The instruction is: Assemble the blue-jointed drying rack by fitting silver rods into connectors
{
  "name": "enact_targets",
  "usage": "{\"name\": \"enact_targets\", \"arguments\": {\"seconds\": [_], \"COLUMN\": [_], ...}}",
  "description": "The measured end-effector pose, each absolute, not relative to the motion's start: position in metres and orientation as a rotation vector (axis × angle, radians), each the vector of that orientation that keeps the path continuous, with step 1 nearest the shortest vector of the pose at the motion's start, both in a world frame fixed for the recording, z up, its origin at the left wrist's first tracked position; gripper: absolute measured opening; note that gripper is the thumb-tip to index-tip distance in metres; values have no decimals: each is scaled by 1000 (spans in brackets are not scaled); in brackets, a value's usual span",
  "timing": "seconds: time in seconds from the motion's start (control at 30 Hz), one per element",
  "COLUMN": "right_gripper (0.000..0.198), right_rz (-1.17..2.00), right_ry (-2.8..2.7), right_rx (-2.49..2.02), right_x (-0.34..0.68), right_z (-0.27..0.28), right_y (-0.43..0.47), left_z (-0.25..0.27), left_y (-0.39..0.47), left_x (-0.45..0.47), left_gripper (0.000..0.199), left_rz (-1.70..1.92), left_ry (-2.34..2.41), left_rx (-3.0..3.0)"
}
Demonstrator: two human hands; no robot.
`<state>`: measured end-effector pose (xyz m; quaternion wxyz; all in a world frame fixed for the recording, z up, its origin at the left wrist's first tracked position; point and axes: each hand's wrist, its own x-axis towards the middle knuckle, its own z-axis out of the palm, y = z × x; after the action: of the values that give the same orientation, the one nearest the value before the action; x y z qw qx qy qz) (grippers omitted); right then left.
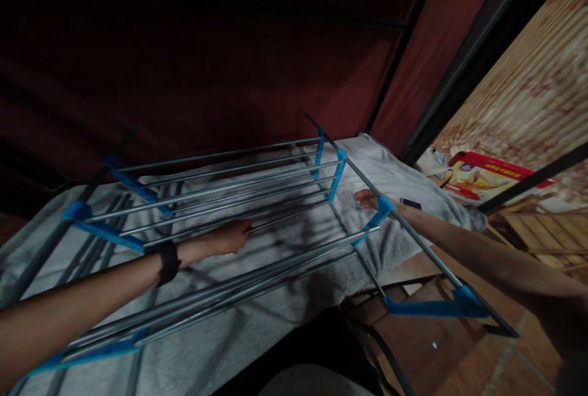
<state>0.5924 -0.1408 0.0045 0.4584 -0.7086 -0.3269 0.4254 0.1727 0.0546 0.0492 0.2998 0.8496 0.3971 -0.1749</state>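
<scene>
Curling its fingers around a thin metal rod point(289, 216), the left hand point(229, 238) reaches in over the middle of the rack point(248, 277), a black band point(169, 262) around its wrist. The rack, metal with blue joints, stretches from left to right over a rumpled grey blanket point(367, 154), its near right end jutting past the blanket's edge above the tiled floor point(528, 347). On the right, the right hand point(366, 200) extends beneath the long side pole point(422, 243), near a blue bracket point(371, 224); its fingers are loosely bent and hold nothing that shows (whether they touch the blanket below, one cannot tell). Just beside that wrist lies a small dark item point(410, 203), too dim to make out. Several rods run bunched together along the near side, while others are spaced apart toward the far side. Behind the blanket rises a dark red panel point(229, 77); at far right, beyond the blanket, sits a red and yellow box point(491, 175).
</scene>
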Motion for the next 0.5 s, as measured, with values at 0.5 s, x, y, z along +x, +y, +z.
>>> {"name": "enact_targets", "arguments": {"seconds": [0.5], "right_gripper": [36], "right_rz": [1146], "right_ry": [-862], "right_rx": [-1831], "right_x": [540], "right_z": [-11], "right_y": [-96], "left_z": [7], "left_y": [80], "left_x": [157], "left_gripper": [23], "left_rz": [-346], "left_ry": [927], "left_rx": [2096]}}
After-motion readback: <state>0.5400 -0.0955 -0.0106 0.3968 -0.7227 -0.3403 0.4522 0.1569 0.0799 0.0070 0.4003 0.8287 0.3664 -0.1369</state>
